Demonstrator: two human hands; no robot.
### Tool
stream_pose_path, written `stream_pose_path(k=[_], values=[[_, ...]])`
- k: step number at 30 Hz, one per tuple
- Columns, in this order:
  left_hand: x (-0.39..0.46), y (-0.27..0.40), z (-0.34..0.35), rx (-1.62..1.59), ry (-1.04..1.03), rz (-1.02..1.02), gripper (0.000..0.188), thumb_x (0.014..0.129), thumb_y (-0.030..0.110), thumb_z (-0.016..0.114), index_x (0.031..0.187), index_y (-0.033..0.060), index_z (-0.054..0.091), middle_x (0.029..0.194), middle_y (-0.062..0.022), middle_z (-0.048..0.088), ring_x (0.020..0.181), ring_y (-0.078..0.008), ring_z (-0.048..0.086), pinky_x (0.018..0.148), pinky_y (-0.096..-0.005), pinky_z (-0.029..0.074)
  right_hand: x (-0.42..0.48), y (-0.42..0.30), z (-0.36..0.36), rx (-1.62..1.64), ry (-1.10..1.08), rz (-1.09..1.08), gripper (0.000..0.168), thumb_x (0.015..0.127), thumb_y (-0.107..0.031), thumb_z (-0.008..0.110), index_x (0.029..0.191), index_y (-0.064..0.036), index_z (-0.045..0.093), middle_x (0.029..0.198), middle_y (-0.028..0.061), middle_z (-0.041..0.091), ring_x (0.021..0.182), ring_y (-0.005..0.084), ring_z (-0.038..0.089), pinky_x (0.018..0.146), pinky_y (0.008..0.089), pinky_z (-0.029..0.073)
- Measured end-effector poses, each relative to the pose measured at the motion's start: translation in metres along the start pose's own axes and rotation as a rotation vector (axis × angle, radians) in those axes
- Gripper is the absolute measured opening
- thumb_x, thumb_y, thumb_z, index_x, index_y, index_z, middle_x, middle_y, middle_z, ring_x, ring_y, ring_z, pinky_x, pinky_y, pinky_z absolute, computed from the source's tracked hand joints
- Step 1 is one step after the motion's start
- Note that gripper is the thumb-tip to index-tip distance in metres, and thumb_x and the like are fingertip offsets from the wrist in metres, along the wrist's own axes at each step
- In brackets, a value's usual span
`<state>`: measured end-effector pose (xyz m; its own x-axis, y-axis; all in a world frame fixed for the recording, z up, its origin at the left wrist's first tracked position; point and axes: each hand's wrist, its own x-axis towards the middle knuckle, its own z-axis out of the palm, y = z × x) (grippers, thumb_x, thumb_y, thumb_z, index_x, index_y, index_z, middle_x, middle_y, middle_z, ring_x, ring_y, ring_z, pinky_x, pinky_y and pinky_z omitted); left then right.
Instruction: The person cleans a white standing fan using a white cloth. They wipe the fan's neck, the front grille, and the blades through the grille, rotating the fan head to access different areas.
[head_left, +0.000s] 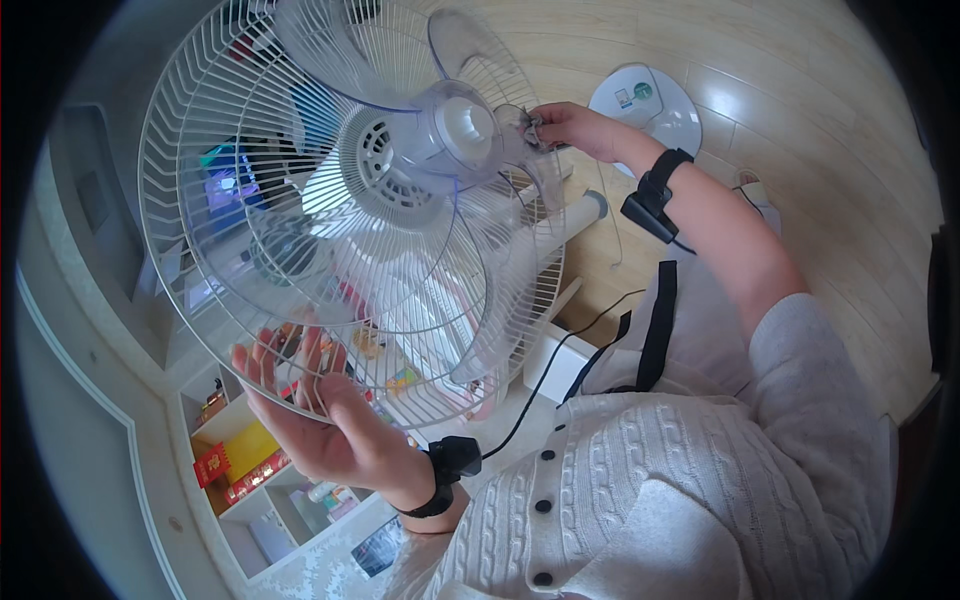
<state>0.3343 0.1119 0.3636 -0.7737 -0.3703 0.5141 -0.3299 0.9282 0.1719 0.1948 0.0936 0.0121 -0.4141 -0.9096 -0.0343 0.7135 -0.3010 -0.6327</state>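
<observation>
An electric fan's white wire rear grille (259, 289) fills the upper left, with its front uncovered. Clear plastic fan blades (352, 60) sit on it around a white hub (466, 127). My left hand (322, 412) holds the lower rim of the grille, fingers behind the wires and thumb in front. Pinched in my right hand (574, 129) is a crumpled grey cloth or wipe (532, 129), pressed against a blade at the right side of the fan. Black bands with small devices are strapped around both wrists.
Beyond my right hand, a glossy white round disc (679, 112) with labels lies on the wood-look floor (795, 112). A white tubular post (574, 221) shows beside the grille. White shelving (281, 517) with packages stands lower left. A black cable (536, 394) runs from my left wrist.
</observation>
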Motion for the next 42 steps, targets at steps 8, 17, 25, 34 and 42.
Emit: stream_pose_path(k=[8, 17, 25, 34, 42], values=[[0.008, -0.013, -0.014, 0.278, 0.016, 0.345, 0.06, 0.084, 0.032, 0.054, 0.131, 0.0012, 0.034, 0.128, -0.0192, 0.04, 0.12, -0.0375, 0.04, 0.09, -0.0549, 0.041, 0.007, -0.014, -0.001, -0.123, 0.014, -0.082, 0.024, 0.081, 0.0, 0.046, 0.102, -0.003, 0.057, 0.094, 0.0003, 0.058, 0.088, 0.0083, 0.052, 0.08, 0.0221, 0.04], [0.069, 0.049, -0.021, 1.212, -0.859, 0.904, 0.083, 0.06, 0.075, 0.048, 0.125, 0.0232, 0.049, 0.135, -0.0049, 0.041, 0.128, -0.032, 0.032, 0.105, -0.0579, 0.015, 0.003, -0.007, -0.009, -0.108, -0.018, -0.034, 0.027, 0.083, -0.001, 0.048, 0.108, -0.004, 0.057, 0.098, 0.0004, 0.059, 0.091, 0.0091, 0.052, 0.085, 0.0233, 0.04], [0.121, 0.057, 0.016, 1.111, -1.026, 0.962, 0.082, 0.042, 0.038, 0.082, 0.114, 0.0108, 0.055, 0.112, -0.008, 0.056, 0.112, -0.0252, 0.049, 0.108, -0.0474, 0.02, 0.002, -0.002, -0.008, -0.046, 0.012, -0.045, 0.026, 0.085, -0.005, 0.049, 0.109, -0.006, 0.058, 0.1, -0.0004, 0.059, 0.093, 0.0093, 0.053, 0.086, 0.0238, 0.039], [0.133, 0.049, 0.025, 0.938, -1.077, 0.99, 0.064, 0.04, 0.026, 0.086, 0.095, 0.0048, 0.061, 0.09, -0.0094, 0.059, 0.09, -0.0248, 0.057, 0.098, -0.0416, 0.037, 0.002, 0.015, -0.01, 0.113, 0.098, 0.047, 0.025, 0.086, -0.01, 0.052, 0.109, -0.004, 0.056, 0.103, 0.0012, 0.059, 0.092, 0.0112, 0.053, 0.085, 0.0268, 0.041], [0.129, 0.053, 0.019, 0.929, -1.034, 1.029, 0.067, 0.037, 0.026, 0.085, 0.095, 0.0033, 0.061, 0.086, -0.0089, 0.056, 0.087, -0.0253, 0.054, 0.08, -0.037, 0.045, -0.025, 0.03, 0.002, 0.368, 0.148, 0.163, 0.012, 0.085, -0.011, 0.054, 0.095, -0.006, 0.058, 0.091, 0.0022, 0.057, 0.086, 0.0148, 0.054, 0.077, 0.0319, 0.045]])
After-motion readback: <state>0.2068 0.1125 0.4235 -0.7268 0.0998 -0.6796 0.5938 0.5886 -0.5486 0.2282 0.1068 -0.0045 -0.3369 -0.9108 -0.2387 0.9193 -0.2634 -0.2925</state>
